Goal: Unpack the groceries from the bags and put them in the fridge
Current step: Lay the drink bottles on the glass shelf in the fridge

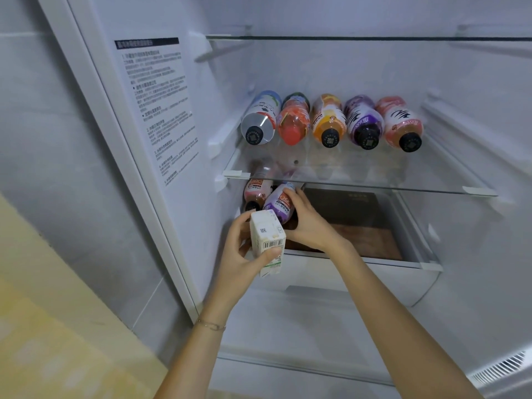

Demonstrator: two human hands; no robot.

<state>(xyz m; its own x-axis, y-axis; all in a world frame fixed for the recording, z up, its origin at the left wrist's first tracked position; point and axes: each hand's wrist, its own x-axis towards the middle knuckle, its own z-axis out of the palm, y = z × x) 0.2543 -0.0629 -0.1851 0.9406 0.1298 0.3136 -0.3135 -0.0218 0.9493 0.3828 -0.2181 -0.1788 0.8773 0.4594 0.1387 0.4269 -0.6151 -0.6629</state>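
Observation:
The fridge stands open before me. My left hand (244, 254) grips a small white carton (266, 236) with a barcode, held just in front of the lower compartment. My right hand (308, 220) is closed around a purple-labelled bottle (277, 201) lying on its side under the glass shelf (359, 185). Beside it on the left lies a pink-labelled bottle (254, 190), touching the purple one. On the glass shelf above, several bottles lie in a row with caps toward me, from a white one (260, 119) to a pink one (398, 122).
A dark panel and a wooden board (359, 231) cover the drawer under my right hand. The drawer front (359, 280) juts out below. A higher glass shelf (359, 38) is bare. The fridge's left wall carries a printed label (161, 110).

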